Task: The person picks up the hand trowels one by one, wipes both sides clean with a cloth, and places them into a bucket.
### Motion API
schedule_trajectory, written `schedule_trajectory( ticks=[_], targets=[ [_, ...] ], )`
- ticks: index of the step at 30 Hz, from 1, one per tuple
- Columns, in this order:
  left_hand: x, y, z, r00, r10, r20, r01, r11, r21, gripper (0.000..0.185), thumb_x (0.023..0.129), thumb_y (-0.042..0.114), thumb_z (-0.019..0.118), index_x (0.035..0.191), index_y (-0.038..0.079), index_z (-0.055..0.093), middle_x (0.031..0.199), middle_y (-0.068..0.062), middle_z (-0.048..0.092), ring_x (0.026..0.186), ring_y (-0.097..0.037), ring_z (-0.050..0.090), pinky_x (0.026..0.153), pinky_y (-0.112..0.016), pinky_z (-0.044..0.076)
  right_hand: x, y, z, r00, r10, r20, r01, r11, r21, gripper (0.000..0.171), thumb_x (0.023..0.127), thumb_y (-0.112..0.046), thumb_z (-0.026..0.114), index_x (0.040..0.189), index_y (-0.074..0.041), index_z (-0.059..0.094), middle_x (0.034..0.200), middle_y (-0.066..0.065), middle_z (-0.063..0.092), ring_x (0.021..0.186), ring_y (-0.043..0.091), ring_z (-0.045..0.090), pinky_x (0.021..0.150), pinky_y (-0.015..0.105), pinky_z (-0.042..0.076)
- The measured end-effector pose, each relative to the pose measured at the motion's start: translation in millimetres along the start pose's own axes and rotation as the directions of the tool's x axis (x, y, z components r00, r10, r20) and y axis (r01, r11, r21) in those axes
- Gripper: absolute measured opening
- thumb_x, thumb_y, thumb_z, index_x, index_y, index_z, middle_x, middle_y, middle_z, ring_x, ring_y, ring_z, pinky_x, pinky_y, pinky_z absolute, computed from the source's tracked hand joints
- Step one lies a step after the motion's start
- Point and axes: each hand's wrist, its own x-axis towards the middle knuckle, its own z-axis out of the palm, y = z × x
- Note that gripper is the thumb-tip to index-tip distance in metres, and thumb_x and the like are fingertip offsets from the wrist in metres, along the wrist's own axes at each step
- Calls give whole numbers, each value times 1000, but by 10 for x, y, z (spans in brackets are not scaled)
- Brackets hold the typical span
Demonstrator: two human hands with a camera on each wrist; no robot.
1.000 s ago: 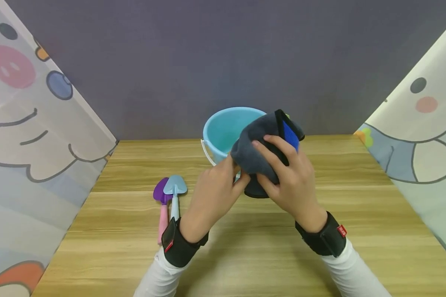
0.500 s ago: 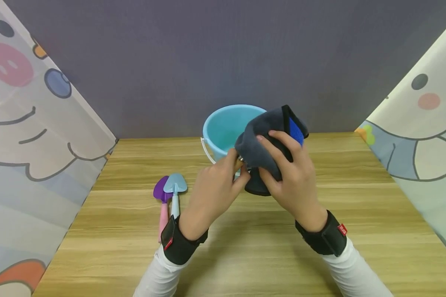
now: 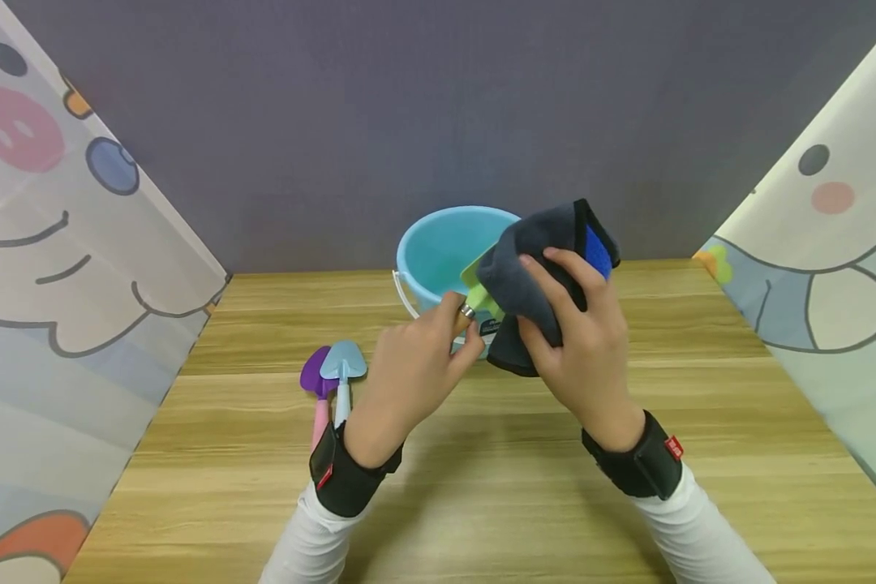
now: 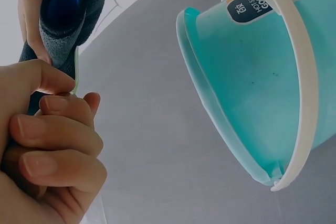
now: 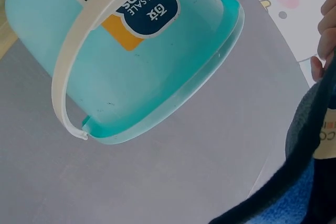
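My left hand (image 3: 412, 365) grips the wooden handle of a small garden tool, probably a shovel, with a light green head (image 3: 482, 302) and a metal collar. A dark grey towel (image 3: 536, 251) with black edging and a blue side is folded over most of that head, so its full shape is hidden. The towel is held by my right hand (image 3: 584, 357), fingers spread over its top and thumb below. Curled fingers (image 4: 58, 135) round the handle show in the left wrist view. Just behind both hands stands a light blue bucket (image 3: 427, 251).
A purple shovel (image 3: 312, 373) with a pink handle and a pale blue shovel (image 3: 344, 361) lie side by side on the wooden table (image 3: 701, 389), left of my left hand. The bucket's white handle (image 4: 304, 66) hangs down. A grey wall (image 3: 438, 97) rises behind.
The towel and my right hand have shifted right and slightly up. More of the green head and metal collar now shows between the hands. My left hand has barely moved.
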Motion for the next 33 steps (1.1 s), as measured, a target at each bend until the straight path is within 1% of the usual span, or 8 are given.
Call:
schedule_trajectory(
  ticks=[6, 14, 19, 22, 24, 27, 30, 33],
  targets=[
    [-1, -26, 12, 1000, 6, 1, -6, 1000, 15, 14, 89, 23, 53, 92, 9, 52, 54, 9, 34, 39, -6, 26, 37, -22, 18, -3, 28, -1, 999, 23, -38, -23, 1000, -13, 40, 87, -27, 56, 125, -16, 63, 128, 13, 54, 110, 35, 54, 91, 44, 42],
    [-7, -105, -16, 1000, -25, -19, 26, 998, 56, 13, 88, 23, 57, 89, 10, 53, 50, 9, 28, 38, -7, 30, 37, -22, 18, -3, 43, 5, 999, 23, -26, -25, 999, -43, 41, 87, -28, 56, 126, -17, 61, 129, 13, 54, 108, 36, 54, 90, 46, 43],
    [-5, -123, -23, 1000, -23, -22, 24, 998, 57, 11, 88, 19, 56, 83, 12, 49, 54, 9, 25, 42, -6, 23, 40, -22, 15, -2, 48, -6, 998, 45, -44, -47, 998, -37, 41, 87, -28, 57, 126, -17, 61, 129, 13, 53, 109, 36, 53, 90, 45, 42],
    [-1, -138, -30, 999, -22, -27, 23, 999, 48, 7, 88, 17, 56, 88, 11, 52, 52, 9, 27, 41, -5, 22, 39, -21, 15, -5, 58, -13, 997, 60, -42, -62, 997, -46, 41, 87, -29, 57, 126, -18, 61, 129, 12, 54, 110, 35, 53, 91, 45, 42],
    [2, -151, -35, 999, -26, -29, 27, 999, 40, 10, 89, 18, 55, 95, 10, 53, 51, 9, 27, 39, -6, 21, 39, -21, 16, -6, 71, -12, 997, 70, -35, -72, 996, -51, 41, 87, -29, 56, 127, -18, 61, 130, 12, 54, 110, 35, 53, 91, 45, 43],
    [7, -164, -48, 998, -51, -22, 52, 998, 25, 15, 91, 19, 54, 102, 10, 50, 50, 8, 25, 38, -6, 20, 39, -21, 15, -6, 98, -7, 996, 87, -26, -88, 995, -49, 41, 88, -30, 56, 127, -18, 61, 130, 12, 53, 111, 33, 53, 91, 45, 43],
    [8, -168, -57, 996, -88, -8, 88, 996, 10, 14, 91, 20, 53, 99, 10, 47, 51, 7, 22, 39, -7, 21, 39, -22, 16, 3, 123, -6, 994, 106, -32, -107, 994, -36, 41, 89, -31, 56, 127, -17, 61, 130, 12, 54, 112, 32, 53, 92, 44, 43],
    [9, -168, -67, 993, -116, 3, 116, 993, -1, 16, 92, 22, 53, 94, 9, 44, 52, 7, 23, 40, -8, 24, 39, -22, 19, 18, 134, -17, 991, 123, -54, -124, 992, -14, 39, 89, -32, 56, 125, -17, 62, 129, 13, 54, 113, 32, 53, 92, 43, 42]
  ],
)
